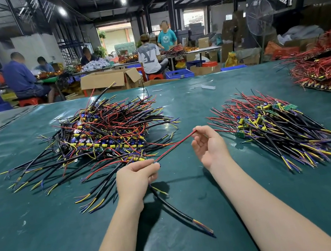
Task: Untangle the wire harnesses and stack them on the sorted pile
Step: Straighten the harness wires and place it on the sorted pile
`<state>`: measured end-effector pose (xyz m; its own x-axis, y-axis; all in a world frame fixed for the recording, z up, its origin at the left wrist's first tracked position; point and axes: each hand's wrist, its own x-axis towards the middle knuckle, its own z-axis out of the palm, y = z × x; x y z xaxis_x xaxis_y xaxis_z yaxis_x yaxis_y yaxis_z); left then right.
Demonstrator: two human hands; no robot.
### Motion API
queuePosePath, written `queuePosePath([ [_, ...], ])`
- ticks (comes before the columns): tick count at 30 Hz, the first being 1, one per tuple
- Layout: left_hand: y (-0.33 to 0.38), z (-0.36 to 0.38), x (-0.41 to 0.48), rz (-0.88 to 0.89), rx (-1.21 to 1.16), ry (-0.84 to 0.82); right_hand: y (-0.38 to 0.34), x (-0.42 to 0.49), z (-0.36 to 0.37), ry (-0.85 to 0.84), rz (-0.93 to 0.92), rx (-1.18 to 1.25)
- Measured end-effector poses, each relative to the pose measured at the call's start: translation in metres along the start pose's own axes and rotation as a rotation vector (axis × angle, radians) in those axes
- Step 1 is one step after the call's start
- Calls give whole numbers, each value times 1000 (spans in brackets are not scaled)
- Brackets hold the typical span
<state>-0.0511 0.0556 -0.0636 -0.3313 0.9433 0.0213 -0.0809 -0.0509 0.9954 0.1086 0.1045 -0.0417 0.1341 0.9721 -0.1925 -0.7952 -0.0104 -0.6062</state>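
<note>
Now the left hand [135, 178] and right hand [207, 146] pinch 1 harness [174, 147], taut and red between them, black-sheathed below.

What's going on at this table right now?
A person's left hand grips one wire harness while the right hand pinches the tip of its red wire, stretched between them. The tangled pile lies on the left, the sorted pile on the right; this harness is not yet stacked.
</note>
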Motion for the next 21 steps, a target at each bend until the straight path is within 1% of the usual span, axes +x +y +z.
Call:
queuePosePath([
  [2, 4, -2, -2, -60, -146, -167, 0, 3, -4, 37, 12, 59],
  [3, 6, -3, -3, -82, -205, -263, 1, 6, -5, 56, -21, 30],
  [4, 7, -3, -4, -96, -243, -345, 2, 9, -7, 69, -99, -57],
  [5, 8, -3, -6, -99, -268, -398, 4, 12, -8, 68, -223, -194],
  [7, 10, -2, -6, -96, -312, -414, 10, 15, -9, 29, -503, -484],
  [8, 10, -2, -5, -96, -339, -398, 13, 16, -10, 14, -602, -594],
  [10, 9, -4, -4, -102, -377, -376, 17, 17, -11, 7, -723, -747],
  [11, 8, -4, -3, -107, -381, -372, 17, 18, -12, 10, -743, -775],
  [12, 7, -5, -3, -114, -375, -368, 17, 18, -13, 14, -728, -747],
  [13, 5, -5, -3, -122, -362, -360, 16, 18, -14, 17, -675, -666],
  [16, 2, -6, -1, -149, -321, -336, 10, 19, -11, 61, -402, -343],
  [18, 2, -6, 0, -148, -277, -325, 6, 20, -10, 111, -232, -215],
  [21, 2, -2, 0, -117, -198, -281, 0, 19, -9, 128, -57, -31],
])
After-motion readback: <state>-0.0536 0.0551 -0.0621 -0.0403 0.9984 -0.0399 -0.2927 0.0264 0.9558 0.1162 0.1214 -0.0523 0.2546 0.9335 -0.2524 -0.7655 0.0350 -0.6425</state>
